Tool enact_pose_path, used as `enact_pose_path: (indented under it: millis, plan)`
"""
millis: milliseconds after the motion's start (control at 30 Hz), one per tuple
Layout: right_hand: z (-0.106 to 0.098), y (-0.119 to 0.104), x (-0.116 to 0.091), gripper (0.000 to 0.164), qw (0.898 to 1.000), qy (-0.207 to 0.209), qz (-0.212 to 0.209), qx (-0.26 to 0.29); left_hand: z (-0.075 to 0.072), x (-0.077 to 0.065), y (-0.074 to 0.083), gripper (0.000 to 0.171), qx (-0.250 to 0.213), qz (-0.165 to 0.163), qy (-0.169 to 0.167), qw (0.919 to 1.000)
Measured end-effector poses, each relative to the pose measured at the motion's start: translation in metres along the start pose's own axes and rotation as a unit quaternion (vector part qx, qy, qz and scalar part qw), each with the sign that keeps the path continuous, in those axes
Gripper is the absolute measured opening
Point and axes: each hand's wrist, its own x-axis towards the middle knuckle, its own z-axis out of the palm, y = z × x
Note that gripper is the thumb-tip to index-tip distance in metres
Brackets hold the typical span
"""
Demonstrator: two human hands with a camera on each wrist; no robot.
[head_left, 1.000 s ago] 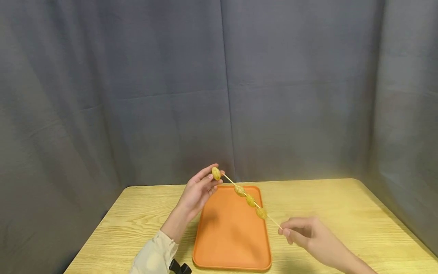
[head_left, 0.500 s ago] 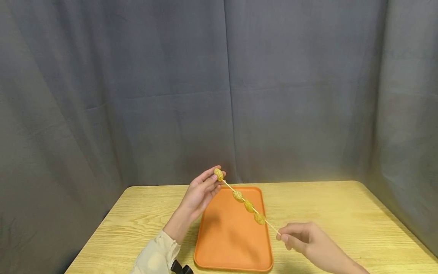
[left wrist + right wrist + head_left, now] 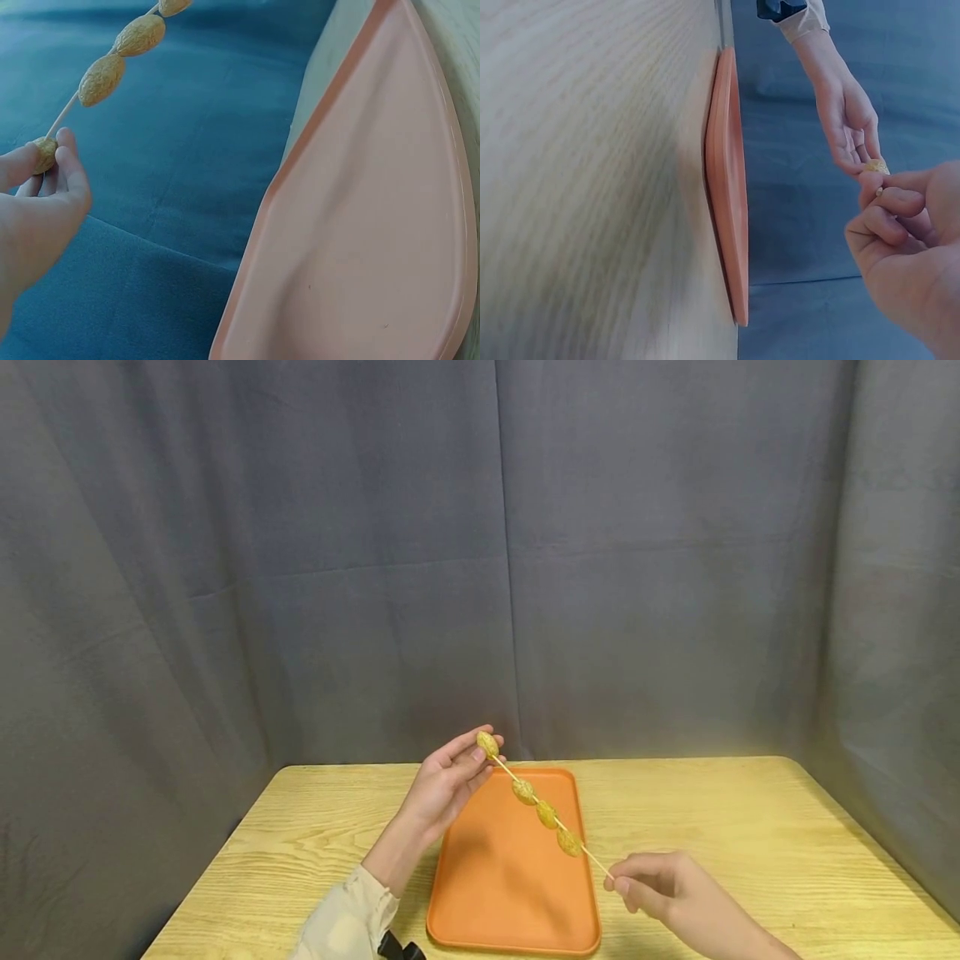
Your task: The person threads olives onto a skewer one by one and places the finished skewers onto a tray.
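Note:
A thin wooden skewer (image 3: 504, 767) slants above the tray in the head view, with three oval, wrinkled yellow-brown pieces (image 3: 547, 813) threaded along its middle. At its upper end, my left hand (image 3: 442, 789) pinches another such oval piece (image 3: 487, 744) between thumb and fingers. That oval piece (image 3: 45, 154) meets the skewer (image 3: 64, 116) in the left wrist view. My right hand (image 3: 667, 889) pinches the skewer's lower end. In the right wrist view, my right hand (image 3: 911, 232) hides most of the skewer, and my left hand (image 3: 844, 116) appears beyond it.
An orange rectangular tray (image 3: 517, 906) lies on the light wooden table (image 3: 712, 810) beneath the skewer. Grey curtains (image 3: 375, 568) close off the back and sides. A black object (image 3: 401, 948) shows near the left cuff.
The left hand has shifted slightly right, and its oval piece now meets the skewer's tip instead of standing apart from it. The right hand has lowered a little.

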Motion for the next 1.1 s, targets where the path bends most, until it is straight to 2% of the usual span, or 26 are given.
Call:
enact_pose_path:
  millis: [333,500,867,1100]
  plan:
    - [0.004,0.007,0.001,0.017,1.0,0.008,-0.007,0.019,0.001,-0.002,-0.005,0.041,0.026,-0.016,0.002,0.9995]
    - [0.007,0.009,0.002,0.016,1.0,0.01,-0.015,0.025,0.003,-0.003,-0.009,0.042,0.035,-0.009,-0.001,0.9993]
    - [0.005,0.01,-0.005,0.017,1.0,0.016,-0.002,0.023,0.011,-0.003,-0.011,0.042,0.055,0.0,-0.028,0.9981]
    - [0.006,0.007,-0.005,0.014,0.999,0.021,0.003,0.025,0.016,-0.004,-0.013,0.041,0.074,-0.008,-0.017,0.9971]
